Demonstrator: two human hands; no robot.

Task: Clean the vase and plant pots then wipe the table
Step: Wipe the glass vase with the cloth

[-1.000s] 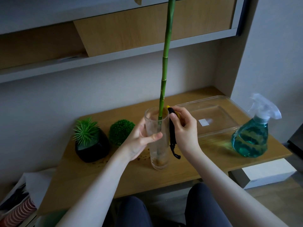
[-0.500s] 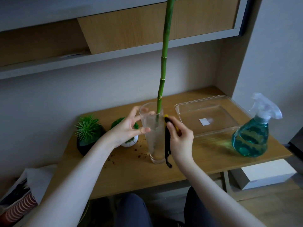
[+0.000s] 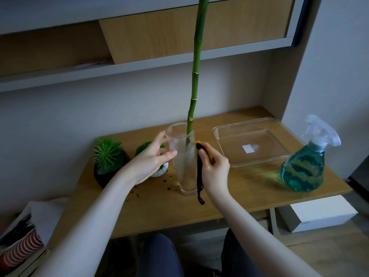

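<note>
- Fingers (image 3: 203,154) of the right hand (image 3: 214,172) are curled round a small cleaning tool (image 3: 199,168), black with a yellow tip and a dark strap hanging down, and press it against the outer right wall of the glass vase (image 3: 182,162).
- Left hand (image 3: 148,161) steadies the vase from the other side: thumb laid across the front wall, fingers reaching behind near the rim. The grasp looks loose, more a brace than a clamp.
- Vase stands upright near the middle of the wooden table (image 3: 249,188), with a tall green stalk (image 3: 194,86) rising from it past the top of the view. The glass looks cloudy low down.
- Judged from this, the step in hand is scrubbing the vase's outside. To do it well, keep the left hand firm against the push of the tool so the vase does not tip with that long stalk as a lever, and work in vertical strokes from rim to base, turning the glass bit by bit.
- Brown crumbs (image 3: 169,180) lie on the table just left of the vase base.
- Left again stand a white pot with a round green plant (image 3: 160,170), partly hidden by the left hand, and a black pot with a spiky plant (image 3: 108,160).
- Right of the vase lie a clear plastic tray (image 3: 223,134) and, further right, a spray bottle (image 3: 305,168) of blue-green liquid.
</note>
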